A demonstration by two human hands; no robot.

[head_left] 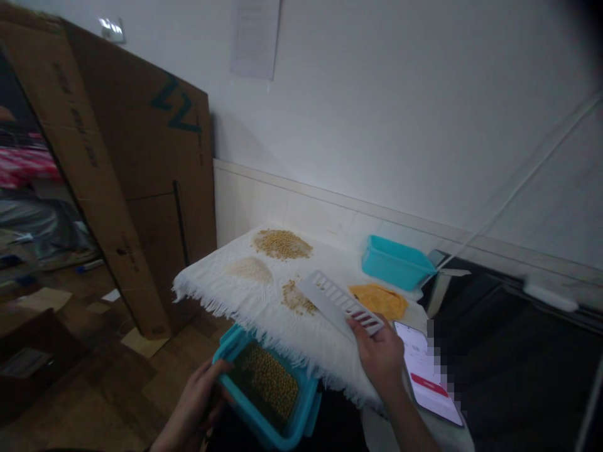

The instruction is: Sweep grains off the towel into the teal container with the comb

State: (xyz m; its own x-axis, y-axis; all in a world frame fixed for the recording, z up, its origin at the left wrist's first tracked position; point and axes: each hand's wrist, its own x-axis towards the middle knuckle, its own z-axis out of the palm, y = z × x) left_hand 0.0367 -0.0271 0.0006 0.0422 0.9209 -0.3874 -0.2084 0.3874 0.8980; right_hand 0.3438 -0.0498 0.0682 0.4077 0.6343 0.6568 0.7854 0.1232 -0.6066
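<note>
My left hand (201, 394) grips the left rim of a turquoise plastic container (307, 402), held just below the table's front edge. Yellow beans (272, 382) resembling soybeans lie inside it. In my right hand (380, 355) is a flat white plastic strip with a row of slots (327, 309), pinched at its near end. Its far end hovers over or touches a small scatter of beans (294, 298) on the white fringed cloth (264, 311). Farther back sit a larger bean pile (282, 243) and a low heap of pale grains (249, 270).
A second turquoise container (398, 260) and a yellow cloth (379, 301) are at the table's right. A phone (426, 370) with a lit screen lies beside my right forearm. A tall cardboard box (141, 163) stands left, and a white wall (400, 107) rises behind.
</note>
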